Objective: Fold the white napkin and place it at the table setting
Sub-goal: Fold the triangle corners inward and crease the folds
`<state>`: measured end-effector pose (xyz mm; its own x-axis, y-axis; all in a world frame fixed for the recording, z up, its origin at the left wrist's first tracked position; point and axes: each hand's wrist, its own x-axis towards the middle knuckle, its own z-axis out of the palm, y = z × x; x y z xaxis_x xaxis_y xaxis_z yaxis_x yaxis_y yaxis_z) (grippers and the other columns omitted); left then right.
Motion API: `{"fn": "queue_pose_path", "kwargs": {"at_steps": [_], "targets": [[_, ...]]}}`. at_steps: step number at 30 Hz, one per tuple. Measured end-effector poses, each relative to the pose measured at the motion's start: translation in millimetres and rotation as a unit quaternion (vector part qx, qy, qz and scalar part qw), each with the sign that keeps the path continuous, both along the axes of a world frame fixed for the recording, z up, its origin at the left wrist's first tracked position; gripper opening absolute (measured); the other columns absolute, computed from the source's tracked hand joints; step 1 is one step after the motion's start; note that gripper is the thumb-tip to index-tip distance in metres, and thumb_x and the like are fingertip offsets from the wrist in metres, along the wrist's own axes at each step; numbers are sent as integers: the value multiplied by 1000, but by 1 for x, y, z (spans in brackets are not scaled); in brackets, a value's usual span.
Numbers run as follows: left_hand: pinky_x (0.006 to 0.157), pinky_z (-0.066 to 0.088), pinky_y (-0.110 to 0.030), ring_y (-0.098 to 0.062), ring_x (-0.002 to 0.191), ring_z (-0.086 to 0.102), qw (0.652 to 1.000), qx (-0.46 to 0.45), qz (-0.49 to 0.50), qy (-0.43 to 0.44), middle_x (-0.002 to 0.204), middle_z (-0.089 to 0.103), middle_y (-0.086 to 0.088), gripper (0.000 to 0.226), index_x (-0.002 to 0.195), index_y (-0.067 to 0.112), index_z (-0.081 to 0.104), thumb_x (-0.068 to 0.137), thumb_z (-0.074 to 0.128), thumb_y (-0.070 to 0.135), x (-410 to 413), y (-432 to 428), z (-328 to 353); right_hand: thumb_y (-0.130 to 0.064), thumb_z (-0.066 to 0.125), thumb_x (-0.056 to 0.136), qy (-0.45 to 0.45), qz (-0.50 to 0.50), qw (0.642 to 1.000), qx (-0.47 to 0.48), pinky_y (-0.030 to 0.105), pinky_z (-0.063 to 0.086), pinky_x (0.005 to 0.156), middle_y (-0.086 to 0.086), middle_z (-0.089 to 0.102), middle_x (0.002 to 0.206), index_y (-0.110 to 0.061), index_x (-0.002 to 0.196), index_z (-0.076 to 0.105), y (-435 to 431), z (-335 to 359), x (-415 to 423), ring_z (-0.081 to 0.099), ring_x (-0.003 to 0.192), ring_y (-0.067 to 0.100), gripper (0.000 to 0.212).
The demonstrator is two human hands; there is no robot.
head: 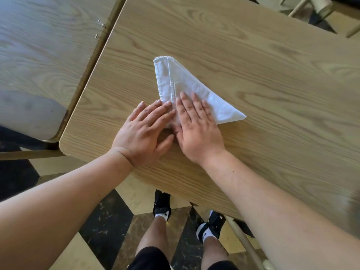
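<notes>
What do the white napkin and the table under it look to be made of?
The napkin looks like woven cloth, probably cotton or linen: matte white, with a stitched hem and soft creases. The table shows light wood grain with a smooth, faintly glossy finish and a rounded corner; whether it is laminate or real wood, I cannot tell.

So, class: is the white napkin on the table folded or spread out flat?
Folded. The napkin lies as a layered triangle, hemmed edges meeting along a middle seam, both hands pressing its near corner.

white napkin (187, 82) on a light oak woodgrain table (253, 55), floor (109, 217) is black and cream marble checks, plus black sneakers (162, 203) with white socks
</notes>
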<state>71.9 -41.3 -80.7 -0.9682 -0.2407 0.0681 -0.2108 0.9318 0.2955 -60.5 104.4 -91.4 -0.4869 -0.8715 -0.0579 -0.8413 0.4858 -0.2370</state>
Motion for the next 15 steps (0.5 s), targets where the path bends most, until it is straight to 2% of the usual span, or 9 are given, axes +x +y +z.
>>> {"fn": "queue_pose_path", "kwargs": {"at_steps": [3,8,15], "targets": [[131,21,-52,-22,159,31,1000,-1,2,-15,168,41,-2,66,157,20,50,101,52,54,-1,1,2,-47,27,109,14,-34,999,26,51,10,131,10,16,174,-9,165,21,19,1,-13,11,162,29,69],[133,15,-48,-20,161,26,1000,0,8,-27,170,38,0,65,158,22,48,102,51,53,-2,2,4,-52,13,107,-3,-122,989,82,47,-4,131,5,-1,176,-15,167,1,61,4,-42,-2,163,26,72],[131,21,-50,-22,157,36,1000,16,14,-6,164,47,1,60,151,21,57,102,50,54,-2,4,5,-48,16,109,-1,-149,985,86,49,-1,131,5,3,176,-12,166,4,66,6,-47,0,163,25,68]]}}
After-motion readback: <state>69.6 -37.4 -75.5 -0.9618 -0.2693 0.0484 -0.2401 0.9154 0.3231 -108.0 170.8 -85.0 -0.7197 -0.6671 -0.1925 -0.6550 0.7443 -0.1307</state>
